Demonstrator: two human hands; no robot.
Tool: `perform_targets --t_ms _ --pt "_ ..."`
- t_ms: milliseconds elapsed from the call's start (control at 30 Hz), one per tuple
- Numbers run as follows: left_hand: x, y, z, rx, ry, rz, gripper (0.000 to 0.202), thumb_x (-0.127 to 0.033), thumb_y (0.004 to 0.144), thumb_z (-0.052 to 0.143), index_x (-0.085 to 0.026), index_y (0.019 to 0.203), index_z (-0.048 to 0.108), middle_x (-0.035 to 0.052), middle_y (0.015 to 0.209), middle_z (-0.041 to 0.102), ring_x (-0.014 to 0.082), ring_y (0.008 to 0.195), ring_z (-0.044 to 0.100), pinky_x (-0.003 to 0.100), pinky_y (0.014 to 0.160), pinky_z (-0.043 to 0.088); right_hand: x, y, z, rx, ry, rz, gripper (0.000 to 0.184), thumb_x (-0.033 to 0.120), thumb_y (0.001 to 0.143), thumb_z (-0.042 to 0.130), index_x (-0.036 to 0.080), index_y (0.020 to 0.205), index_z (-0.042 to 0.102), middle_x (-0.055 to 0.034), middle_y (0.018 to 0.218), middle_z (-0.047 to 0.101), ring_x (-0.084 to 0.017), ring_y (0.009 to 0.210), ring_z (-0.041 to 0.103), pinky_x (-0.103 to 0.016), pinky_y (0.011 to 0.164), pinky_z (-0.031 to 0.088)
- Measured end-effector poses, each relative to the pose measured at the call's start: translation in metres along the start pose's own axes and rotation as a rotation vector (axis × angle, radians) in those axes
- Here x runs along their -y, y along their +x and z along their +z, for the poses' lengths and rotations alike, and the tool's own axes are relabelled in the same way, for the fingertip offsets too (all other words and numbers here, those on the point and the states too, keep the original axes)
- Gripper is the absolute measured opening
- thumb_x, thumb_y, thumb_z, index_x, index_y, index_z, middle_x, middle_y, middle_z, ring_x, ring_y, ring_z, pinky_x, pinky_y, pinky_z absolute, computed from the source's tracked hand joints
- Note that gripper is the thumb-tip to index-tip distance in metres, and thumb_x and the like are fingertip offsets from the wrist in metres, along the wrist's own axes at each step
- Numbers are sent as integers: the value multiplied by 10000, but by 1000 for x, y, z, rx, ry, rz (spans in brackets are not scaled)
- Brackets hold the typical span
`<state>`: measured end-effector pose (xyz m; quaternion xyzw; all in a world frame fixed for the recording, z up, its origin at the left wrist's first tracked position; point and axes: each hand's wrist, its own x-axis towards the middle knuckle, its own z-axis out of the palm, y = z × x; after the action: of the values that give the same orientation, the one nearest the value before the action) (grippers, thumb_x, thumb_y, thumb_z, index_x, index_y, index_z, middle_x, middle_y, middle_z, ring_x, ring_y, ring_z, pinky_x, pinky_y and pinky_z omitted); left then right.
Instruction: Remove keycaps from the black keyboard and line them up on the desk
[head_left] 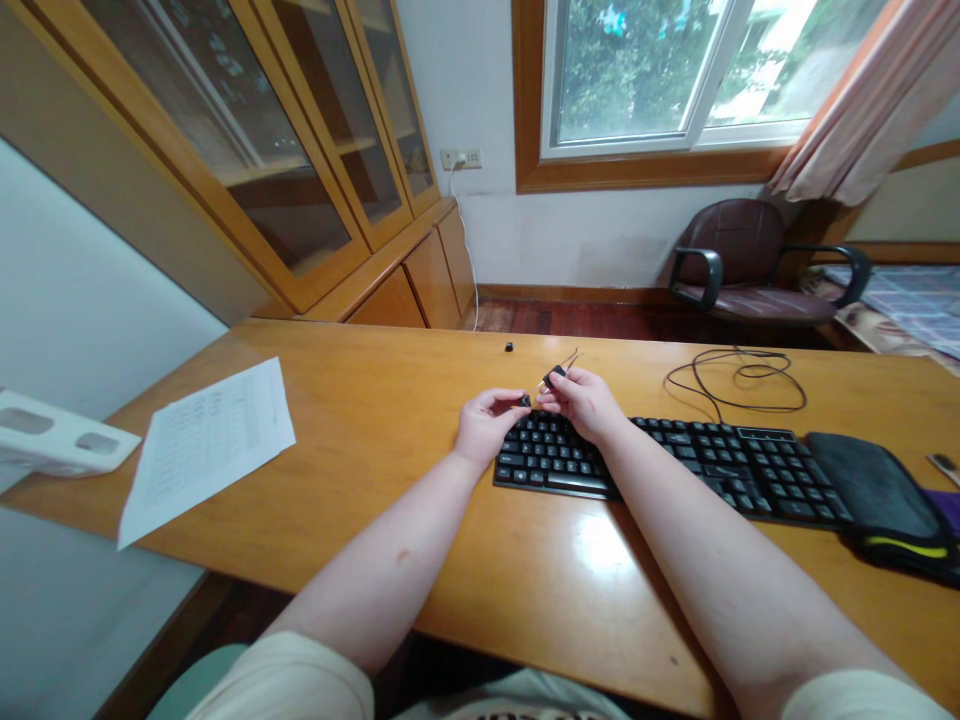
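Observation:
Over the upper left corner of a black keyboard (547, 448), both hands are close together. Between the thumb and forefinger of my left hand (484, 428) is a small black keycap (524, 400). My right hand (589, 402) is closed on a keycap puller (554, 376), a small black body with thin metal wires; its wire ends reach toward the keycap, and I cannot tell whether they touch it. A second black keycap (509, 347) lies alone near the desk's far edge. My right forearm hides part of the keyboard's middle.
A black cable (739, 378) lies coiled on the wooden desk (360, 400) behind the keyboard. To the right sits a dark zip case (874, 490) with a yellow edge. Printed paper (214, 440) and a white plastic object (64, 435) are at the left.

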<state>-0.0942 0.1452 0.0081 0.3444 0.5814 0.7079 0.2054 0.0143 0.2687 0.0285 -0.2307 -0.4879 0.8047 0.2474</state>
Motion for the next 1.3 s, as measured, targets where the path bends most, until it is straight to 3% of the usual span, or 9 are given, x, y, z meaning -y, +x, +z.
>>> perform_targets --t_ms 233,433,633,733,867,1000,1133,1300 --pt "-3 -1 3 -9 -176 -117 272 -209 568 784 -151 783 627 42 826 708 159 788 657 340 824 495 2 -2 1 18 19 -22 281 358 661 742 162 764 568 -14 681 655 -103 586 636 -196 556 540" --pt "7 2 -2 -2 -308 -178 315 -275 593 781 -165 815 588 23 828 688 134 763 643 302 782 489 2 -2 -1 49 -8 -7 298 369 642 743 169 752 552 1 639 626 -109 569 615 -216 541 515" --pt "7 5 -6 55 63 -4 349 -244 677 711 -191 1015 641 43 916 654 144 855 614 305 825 484 1 -1 -2 -16 -39 -128 300 369 654 713 173 850 599 29 584 578 -123 542 598 -270 569 506" --pt "4 3 -7 113 328 131 247 -250 711 693 -208 954 680 42 931 647 158 875 604 310 829 482 1 1 -3 -52 -33 -142 269 358 653 699 175 815 588 30 587 568 -125 537 593 -296 596 509" --pt "1 1 -8 95 517 238 229 -254 678 735 -214 896 677 15 851 627 145 788 585 290 776 485 -1 4 -4 -101 -48 -168 216 354 668 642 191 755 530 29 648 567 -100 505 554 -274 550 480" --pt "-2 0 -5 89 584 273 218 -251 652 756 -206 841 657 -3 789 601 135 738 554 270 728 473 -3 4 -4 -101 -304 -271 183 329 662 606 198 753 516 47 639 528 -64 447 426 -220 452 370" --pt "-4 -1 -4 87 591 260 214 -269 635 761 -206 806 649 -9 763 593 142 740 547 268 712 461 -3 -2 -1 36 -688 -339 233 324 629 664 174 801 620 37 639 536 -78 518 414 -222 494 344" --pt "-2 -2 -4 79 527 191 227 -276 600 771 -204 781 656 -13 716 586 138 667 534 260 649 447 0 -7 2 140 -742 -256 296 340 622 696 175 866 674 22 662 592 -97 562 478 -230 536 381"
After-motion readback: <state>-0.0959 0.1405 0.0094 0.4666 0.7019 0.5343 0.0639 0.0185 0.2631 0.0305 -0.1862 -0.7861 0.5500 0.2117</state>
